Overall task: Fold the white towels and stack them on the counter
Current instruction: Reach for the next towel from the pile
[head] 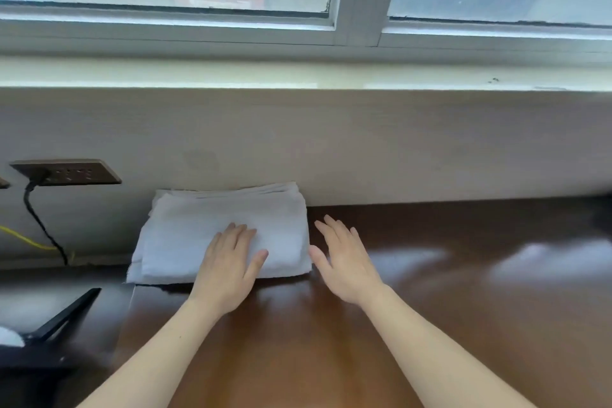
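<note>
Folded towels (pixel 198 235) lay stacked on the counter (pixel 463 325) against the wall, with the left grip (pixel 228 265) pressed flat on top, fingers straight. The right grip (pixel 346 265) hung open just beside their right edge, holding nothing. The task looked nearly done (no unfolded towel plainly showed), with perhaps only squaring left.

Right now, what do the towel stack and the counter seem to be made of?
Towel stack: probably cotton terry cloth, white and matte; the surface looks nubbly and the folded edges lie soft and layered. Counter: dark brown wood or wood-look laminate, glossy; it mirrors light in pale patches, but blur hides any grain.
</note>
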`<control>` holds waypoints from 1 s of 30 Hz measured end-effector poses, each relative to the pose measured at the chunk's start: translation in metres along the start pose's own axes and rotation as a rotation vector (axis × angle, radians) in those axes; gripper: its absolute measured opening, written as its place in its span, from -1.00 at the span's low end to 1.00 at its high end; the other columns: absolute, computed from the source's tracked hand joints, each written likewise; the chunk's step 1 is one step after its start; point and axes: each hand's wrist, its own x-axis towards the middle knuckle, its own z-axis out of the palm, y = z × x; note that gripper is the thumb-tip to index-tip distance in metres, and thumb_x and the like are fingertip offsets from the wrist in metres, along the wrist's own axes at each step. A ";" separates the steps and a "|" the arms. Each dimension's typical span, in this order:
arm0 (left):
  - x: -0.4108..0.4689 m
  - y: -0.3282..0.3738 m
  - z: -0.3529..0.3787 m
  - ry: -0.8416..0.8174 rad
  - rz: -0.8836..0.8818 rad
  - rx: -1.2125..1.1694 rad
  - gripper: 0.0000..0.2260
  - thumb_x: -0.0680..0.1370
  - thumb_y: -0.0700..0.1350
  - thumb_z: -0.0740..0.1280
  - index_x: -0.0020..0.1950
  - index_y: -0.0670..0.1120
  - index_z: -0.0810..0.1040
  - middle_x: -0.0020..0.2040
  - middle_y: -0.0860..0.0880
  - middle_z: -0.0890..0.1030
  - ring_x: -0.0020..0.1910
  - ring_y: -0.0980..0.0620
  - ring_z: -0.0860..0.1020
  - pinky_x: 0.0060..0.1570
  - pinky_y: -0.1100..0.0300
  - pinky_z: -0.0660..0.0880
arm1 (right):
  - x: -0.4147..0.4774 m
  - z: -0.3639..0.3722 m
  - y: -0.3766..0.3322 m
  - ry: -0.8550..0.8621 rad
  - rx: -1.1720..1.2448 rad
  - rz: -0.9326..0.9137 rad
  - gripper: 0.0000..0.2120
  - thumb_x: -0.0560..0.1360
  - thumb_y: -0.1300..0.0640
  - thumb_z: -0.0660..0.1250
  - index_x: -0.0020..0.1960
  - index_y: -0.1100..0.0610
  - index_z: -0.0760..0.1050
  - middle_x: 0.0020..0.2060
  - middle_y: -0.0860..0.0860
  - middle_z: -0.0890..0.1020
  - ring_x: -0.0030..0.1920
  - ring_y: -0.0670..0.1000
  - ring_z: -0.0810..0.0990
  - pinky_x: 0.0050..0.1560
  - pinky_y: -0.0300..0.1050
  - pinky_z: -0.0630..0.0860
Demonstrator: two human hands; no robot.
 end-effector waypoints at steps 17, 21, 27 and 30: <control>-0.057 0.435 0.040 0.103 0.446 0.038 -0.19 0.49 0.39 -0.30 0.50 0.00 0.35 0.49 0.00 0.38 0.53 0.01 0.23 0.53 -0.03 0.04 | -0.306 -0.204 0.235 0.453 -0.005 0.288 -0.46 0.65 -0.16 0.05 0.57 0.02 0.16 0.56 0.01 0.16 0.56 -0.04 0.05 0.55 0.04 -0.11; -0.083 0.547 0.067 0.071 0.553 0.017 -0.20 0.49 0.41 -0.28 0.50 0.03 0.35 0.51 -0.01 0.36 0.54 0.02 0.22 0.53 -0.04 0.03 | -0.404 -0.239 0.299 0.517 0.020 0.406 -0.45 0.65 -0.18 0.04 0.56 0.03 0.16 0.55 0.02 0.19 0.56 -0.03 0.06 0.54 0.06 -0.04; -0.096 0.661 0.086 0.084 0.668 0.039 -0.18 0.47 0.42 -0.32 0.49 0.06 0.35 0.49 0.03 0.38 0.51 0.04 0.26 0.52 -0.03 0.07 | -0.489 -0.294 0.375 0.590 0.000 0.521 -0.43 0.64 -0.22 -0.01 0.57 -0.01 0.10 0.56 -0.05 0.17 0.56 -0.07 0.04 0.54 0.15 -0.06; -0.089 0.705 0.096 0.065 0.682 0.025 -0.16 0.45 0.42 -0.32 0.50 0.06 0.34 0.49 0.05 0.37 0.50 0.06 0.26 0.51 -0.01 0.07 | -0.500 -0.317 0.405 0.602 0.015 0.548 -0.44 0.64 -0.22 -0.02 0.58 -0.03 0.09 0.56 -0.06 0.15 0.56 -0.08 0.02 0.54 0.13 -0.13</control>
